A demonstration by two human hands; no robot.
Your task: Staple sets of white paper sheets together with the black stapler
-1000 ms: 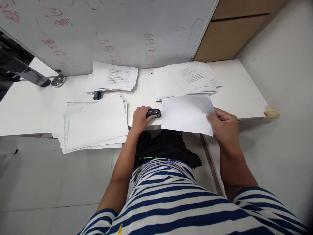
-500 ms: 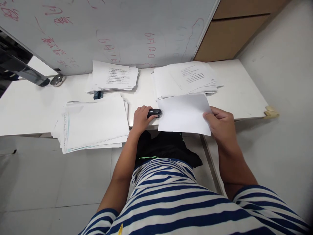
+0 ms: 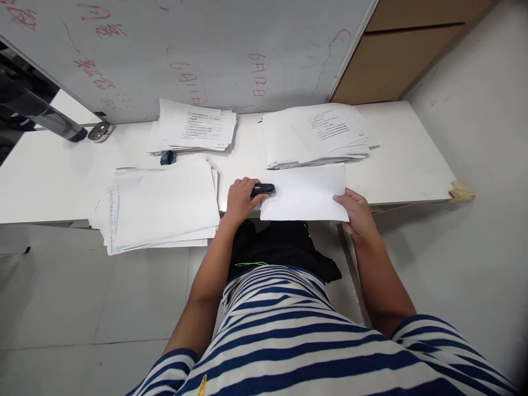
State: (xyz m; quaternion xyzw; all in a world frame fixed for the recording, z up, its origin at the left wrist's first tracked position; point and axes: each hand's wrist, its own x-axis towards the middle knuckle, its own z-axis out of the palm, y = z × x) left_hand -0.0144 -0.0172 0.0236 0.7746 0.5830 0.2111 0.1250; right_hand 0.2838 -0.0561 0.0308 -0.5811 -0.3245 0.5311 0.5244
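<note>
My left hand (image 3: 242, 199) is closed around a black stapler (image 3: 264, 190) near the desk's front edge. The stapler's nose points right and meets the left edge of some white paper (image 3: 303, 192); whether the sheet sits between its jaws I cannot tell. At the paper's right edge, my right hand (image 3: 358, 213) pinches it between thumb and fingers. How many sheets it holds is not clear. Left of my left hand lies a stack of white sheets (image 3: 165, 206), which overhangs the front edge.
Two printed paper stacks, one left (image 3: 198, 126) and one right (image 3: 317, 132), lie at the back below a whiteboard (image 3: 223, 49). A small dark object (image 3: 167, 158), a computer mouse (image 3: 99, 132) and a dark bottle (image 3: 61, 126) are on the left. Yellowish tape (image 3: 462, 191) covers the desk's right corner.
My right hand has moved left and slightly down, bringing the paper with it toward the stapler. The paper now lies flatter and straighter. My left hand keeps its hold on the stapler.
</note>
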